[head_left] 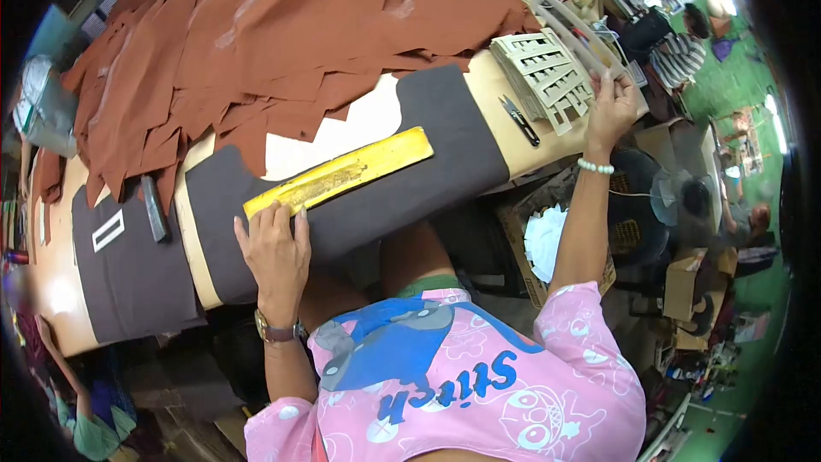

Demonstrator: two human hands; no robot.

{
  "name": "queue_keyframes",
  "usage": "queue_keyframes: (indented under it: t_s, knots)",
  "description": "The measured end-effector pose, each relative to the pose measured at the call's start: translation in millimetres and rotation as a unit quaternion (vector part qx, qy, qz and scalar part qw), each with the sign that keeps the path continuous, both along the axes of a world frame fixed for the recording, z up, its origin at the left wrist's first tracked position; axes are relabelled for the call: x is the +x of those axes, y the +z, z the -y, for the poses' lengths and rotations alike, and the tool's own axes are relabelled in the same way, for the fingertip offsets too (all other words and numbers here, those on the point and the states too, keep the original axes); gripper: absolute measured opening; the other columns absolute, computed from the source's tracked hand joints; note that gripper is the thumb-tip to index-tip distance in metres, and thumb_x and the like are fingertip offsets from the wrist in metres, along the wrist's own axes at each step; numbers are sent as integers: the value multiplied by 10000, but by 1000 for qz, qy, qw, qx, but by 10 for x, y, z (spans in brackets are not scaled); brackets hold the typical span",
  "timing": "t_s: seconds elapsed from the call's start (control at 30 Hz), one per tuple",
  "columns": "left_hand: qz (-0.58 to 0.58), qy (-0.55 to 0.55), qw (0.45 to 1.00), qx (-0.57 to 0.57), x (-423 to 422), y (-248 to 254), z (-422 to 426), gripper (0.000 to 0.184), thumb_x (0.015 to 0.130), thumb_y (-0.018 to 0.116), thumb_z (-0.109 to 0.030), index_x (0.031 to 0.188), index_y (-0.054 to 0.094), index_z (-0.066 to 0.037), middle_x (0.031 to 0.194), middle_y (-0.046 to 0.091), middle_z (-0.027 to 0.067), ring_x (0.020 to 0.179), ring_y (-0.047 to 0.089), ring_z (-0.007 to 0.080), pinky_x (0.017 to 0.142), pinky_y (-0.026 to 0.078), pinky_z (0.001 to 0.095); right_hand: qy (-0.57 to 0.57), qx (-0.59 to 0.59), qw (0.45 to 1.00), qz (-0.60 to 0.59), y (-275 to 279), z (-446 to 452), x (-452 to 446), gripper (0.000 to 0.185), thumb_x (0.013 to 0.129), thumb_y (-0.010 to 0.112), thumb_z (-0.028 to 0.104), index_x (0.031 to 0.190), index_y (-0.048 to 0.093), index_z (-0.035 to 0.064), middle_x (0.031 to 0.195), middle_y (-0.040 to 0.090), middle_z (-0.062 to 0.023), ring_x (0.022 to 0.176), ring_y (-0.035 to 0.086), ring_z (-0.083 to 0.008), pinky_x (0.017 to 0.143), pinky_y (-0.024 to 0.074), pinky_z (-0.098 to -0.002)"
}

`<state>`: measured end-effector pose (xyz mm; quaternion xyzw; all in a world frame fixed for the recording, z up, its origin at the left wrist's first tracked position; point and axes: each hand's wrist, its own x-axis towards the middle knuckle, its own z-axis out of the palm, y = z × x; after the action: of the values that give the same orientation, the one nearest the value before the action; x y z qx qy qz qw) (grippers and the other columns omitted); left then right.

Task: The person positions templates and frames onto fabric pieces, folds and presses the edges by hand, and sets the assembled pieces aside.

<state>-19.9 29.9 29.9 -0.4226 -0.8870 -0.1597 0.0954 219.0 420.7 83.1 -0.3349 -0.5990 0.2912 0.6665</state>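
My left hand [275,252] lies with fingers stretched over the left end of a long yellow bar [342,173], worn in its middle. The bar rests on a dark grey sheet [385,197] draped over the table's front edge. At the right, my right hand [613,107] is closed on the near end of a translucent plastic strip [573,30]. Close to that hand is a stack of cream slotted templates [547,73]. Black thread snips [519,121] lie between the templates and the dark sheet.
Reddish-brown leather sheets [282,34] cover the back of the table [73,308]. At the left, another dark sheet [128,274] carries a white rectangular frame [109,231] and a dark metal bar [155,208]. A box with white pieces [545,244] stands below the right edge. Other people sit further off.
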Motion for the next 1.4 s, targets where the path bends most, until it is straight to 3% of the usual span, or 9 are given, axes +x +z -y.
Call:
queue_keyframes:
  t_s: [0.1, 0.2, 0.33, 0.37, 0.47, 0.5, 0.93, 1.2, 1.4]
  knots:
    - [35, -16, 999, 0, -89, 89, -12, 170, 864, 571, -185, 861, 620, -22, 884, 612, 123, 898, 574, 288, 914, 392, 467, 154, -137, 978, -29, -47, 633, -253, 172, 886, 563, 42, 1037, 533, -35, 889, 655, -114, 750, 641, -138, 654, 531, -250]
    - [106, -37, 993, 48, -235, 92, 33, 158, 860, 561, -147, 866, 625, -2, 845, 609, 142, 869, 580, 302, 843, 433, 415, 348, -311, 884, -22, -260, 1235, -386, 152, 892, 564, 75, 1013, 558, -17, 880, 657, -102, 722, 642, -142, 653, 540, -255]
    - [228, -56, 962, 136, -457, -3, 149, 173, 860, 534, -94, 974, 620, 5, 896, 624, 169, 873, 591, 324, 774, 468, 376, 408, -416, 813, 17, -531, 1790, -547, 170, 911, 554, 124, 1020, 571, -5, 868, 657, -84, 687, 638, -126, 608, 525, -218]
    - [277, -51, 950, 135, -499, -1, 171, 256, 857, 515, -65, 1098, 580, -10, 949, 634, 179, 892, 604, 321, 787, 469, 371, 404, -415, 814, 40, -567, 1882, -591, 170, 907, 558, 107, 1032, 569, -8, 862, 657, -71, 704, 630, -100, 593, 512, -199]
    - [331, -60, 931, 143, -547, 0, 216, 332, 899, 490, -48, 1228, 502, -9, 982, 647, 124, 901, 618, 194, 792, 470, 304, 389, -377, 834, 103, -584, 2078, -748, 181, 892, 569, 70, 1052, 563, -14, 847, 654, -56, 709, 618, -83, 577, 500, -190]
    - [343, -67, 927, 138, -557, -6, 231, 390, 886, 495, -34, 1275, 464, -21, 1008, 644, 115, 934, 613, 196, 818, 468, 309, 389, -361, 836, 139, -597, 2101, -786, 221, 879, 574, 43, 1087, 551, -27, 824, 648, -35, 687, 594, -60, 553, 478, -178]
    - [334, -86, 931, 121, -528, -29, 292, 712, 702, 753, -129, 1328, 428, -39, 1100, 601, 136, 1050, 563, 244, 954, 425, 346, 313, -322, 853, 267, -591, 2203, -1009, 309, 834, 600, 37, 1123, 534, -52, 710, 631, -46, 607, 553, -57, 477, 427, -187]
    - [299, -91, 942, 122, -482, -61, 298, 734, 675, 744, -88, 1333, 421, -42, 1096, 576, 123, 1050, 539, 251, 958, 409, 350, 250, -190, 883, 349, -560, 2251, -1014, 316, 809, 620, 11, 1099, 532, -78, 698, 624, -83, 599, 570, -108, 558, 459, -253]
    - [299, -96, 942, 118, -470, -33, 299, 722, 690, 732, -99, 1337, 416, -38, 1097, 577, 116, 1056, 533, 244, 963, 399, 346, 247, -231, 885, 321, -617, 2219, -986, 311, 785, 647, 22, 1069, 558, -67, 707, 633, -91, 613, 577, -115, 591, 474, -264]
